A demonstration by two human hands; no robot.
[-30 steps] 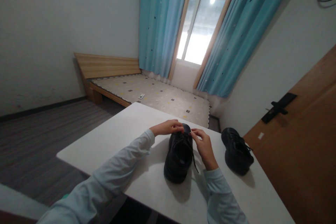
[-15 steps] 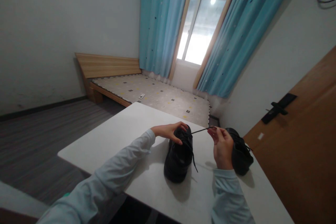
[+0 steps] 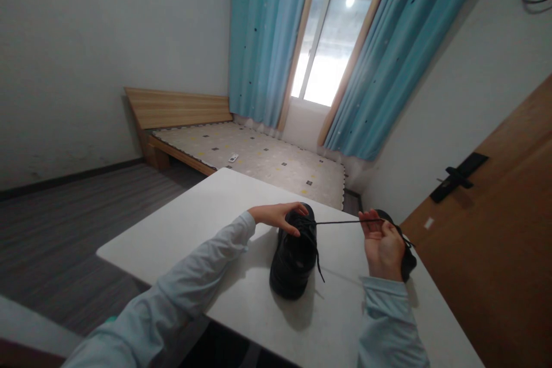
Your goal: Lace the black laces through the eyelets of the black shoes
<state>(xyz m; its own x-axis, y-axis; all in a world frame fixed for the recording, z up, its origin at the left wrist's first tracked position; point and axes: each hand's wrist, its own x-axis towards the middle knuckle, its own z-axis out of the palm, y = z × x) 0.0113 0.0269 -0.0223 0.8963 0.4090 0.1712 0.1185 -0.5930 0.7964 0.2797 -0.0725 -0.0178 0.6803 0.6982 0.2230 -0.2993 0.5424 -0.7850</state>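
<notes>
White table (image 3: pixel 207 224) up front, black shoe (image 3: pixel 294 261) sitting mid-table with a second shoe (image 3: pixel 409 259) off to its right, mostly hidden behind the right hand (image 3: pixel 382 244). Left hand (image 3: pixel 276 215) resting on the shoe's far end, grip loose over it. Right grip pinched shut on the lace (image 3: pixel 340 222), stretched taut sideways from the shoe.

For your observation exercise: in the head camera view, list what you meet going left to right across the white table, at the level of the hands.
left hand → black shoe it rests on → taut black lace → right hand pinching the lace → second black shoe, mostly hidden behind that hand.
</notes>
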